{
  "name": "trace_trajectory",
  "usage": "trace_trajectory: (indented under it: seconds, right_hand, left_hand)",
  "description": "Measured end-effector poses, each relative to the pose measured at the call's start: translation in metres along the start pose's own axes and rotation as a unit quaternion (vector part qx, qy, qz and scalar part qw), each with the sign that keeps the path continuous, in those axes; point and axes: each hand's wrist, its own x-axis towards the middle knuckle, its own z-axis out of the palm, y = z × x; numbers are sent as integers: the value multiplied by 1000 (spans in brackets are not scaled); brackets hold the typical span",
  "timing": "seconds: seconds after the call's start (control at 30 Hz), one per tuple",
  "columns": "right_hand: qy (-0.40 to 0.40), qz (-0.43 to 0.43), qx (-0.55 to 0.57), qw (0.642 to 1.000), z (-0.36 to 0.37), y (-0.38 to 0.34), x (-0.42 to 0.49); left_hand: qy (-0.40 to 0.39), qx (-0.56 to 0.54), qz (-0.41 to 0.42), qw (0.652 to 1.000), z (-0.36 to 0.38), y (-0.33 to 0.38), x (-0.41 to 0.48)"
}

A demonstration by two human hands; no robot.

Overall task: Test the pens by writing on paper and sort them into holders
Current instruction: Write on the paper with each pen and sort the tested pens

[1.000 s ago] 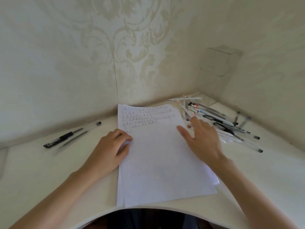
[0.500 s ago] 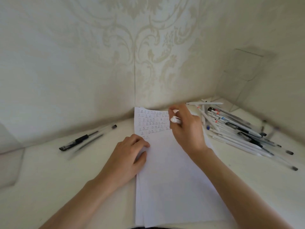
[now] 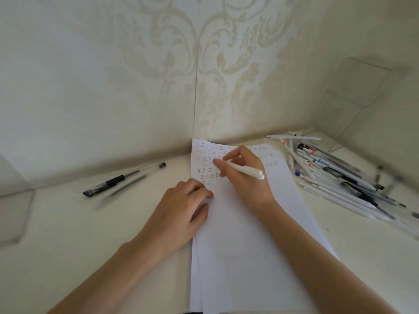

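Note:
A white sheet of paper point(image 3: 244, 234) lies on the desk, its top rows filled with small written marks. My right hand point(image 3: 243, 175) grips a white pen point(image 3: 246, 170) over those rows, the pen's rear end pointing right. The pen's tip is hidden by my fingers. My left hand point(image 3: 181, 211) rests on the paper's left edge with its fingers curled, holding nothing. A heap of several white and clear pens point(image 3: 335, 175) lies to the right of the paper. Two pens point(image 3: 120, 181), one black-gripped, lie to the left.
A clear acrylic holder point(image 3: 362, 98) stands in the back right corner against the wall. Another clear holder point(image 3: 13, 214) sits at the left edge of the desk. Patterned walls close in the desk at the back and right.
My right hand took a white pen from the heap on the right and brought it left over the written rows. The left hand stayed on the paper's edge. The camera shifted.

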Motion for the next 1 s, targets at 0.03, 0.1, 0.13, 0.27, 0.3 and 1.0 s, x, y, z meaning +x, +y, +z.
trace_trajectory:
  seconds: [0.03, 0.1, 0.13, 0.27, 0.3, 1.0]
  right_hand:
    - [-2, 22, 9, 1000, 1, 3, 0]
    - [9, 56, 11, 998, 1, 5, 2]
    - [13, 65, 4, 998, 1, 4, 2]
    - [10, 64, -12, 998, 1, 2, 2]
    - [8, 63, -12, 998, 1, 2, 1]
    - [22, 55, -16, 998, 2, 6, 2]
  left_hand:
    - [0, 0, -1, 1000, 0, 0, 0]
    - [0, -2, -4, 1000, 0, 1, -1]
    - [-1, -2, -6, 1000, 0, 1, -1]
    - [-4, 2, -8, 1000, 0, 1, -1]
    - [-4, 2, -9, 1000, -1, 1, -1]
    - [-14, 4, -14, 1000, -2, 3, -1]
